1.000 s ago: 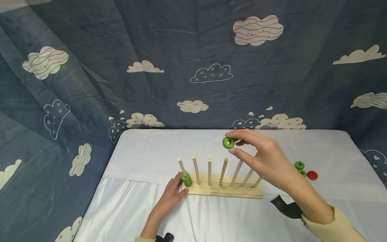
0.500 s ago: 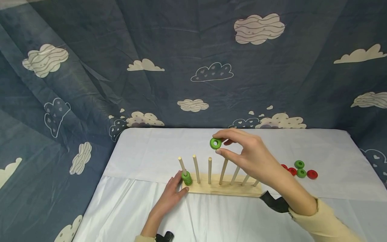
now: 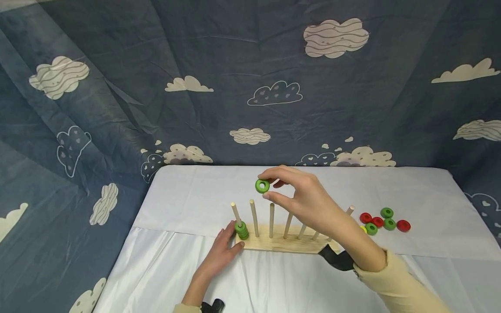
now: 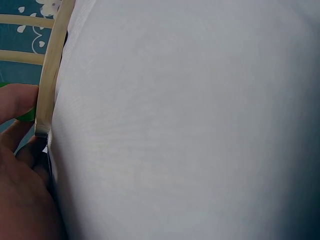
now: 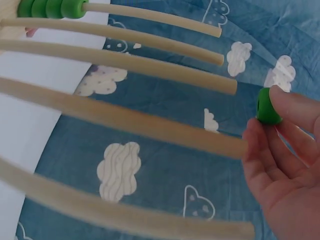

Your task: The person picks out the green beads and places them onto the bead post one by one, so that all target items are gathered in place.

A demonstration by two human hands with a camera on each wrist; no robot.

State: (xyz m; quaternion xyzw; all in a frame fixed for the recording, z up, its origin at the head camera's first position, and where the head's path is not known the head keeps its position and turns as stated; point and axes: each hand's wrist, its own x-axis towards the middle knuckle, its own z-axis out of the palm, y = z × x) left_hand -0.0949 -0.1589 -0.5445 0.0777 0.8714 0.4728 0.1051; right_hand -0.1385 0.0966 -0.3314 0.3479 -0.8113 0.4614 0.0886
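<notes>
A green ring (image 3: 262,186) is pinched between the thumb and fingertips of my right hand (image 3: 303,198), above the wooden peg stand (image 3: 282,245). In the right wrist view the held ring (image 5: 270,106) is beyond the tips of the pegs, touching none. Several green rings (image 3: 242,231) are stacked on the leftmost peg; the other pegs I can see are bare, though my right arm partly covers those on the right. My left hand (image 3: 221,252) holds the stand's left end, thumb at the front edge. The left wrist view shows this hand (image 4: 20,185) at the base's end.
To the right of the stand lie loose red rings (image 3: 403,225), green rings (image 3: 387,212) and a yellow ring (image 3: 363,229) partly behind my right forearm. White cloth (image 3: 176,261) covers the table. A dark cloud-print curtain (image 3: 219,117) hangs behind and at the sides.
My right hand has moved left with the green ring, from over the stand's right part toward the left pegs. More loose rings now show behind the forearm. The left hand has stayed put.
</notes>
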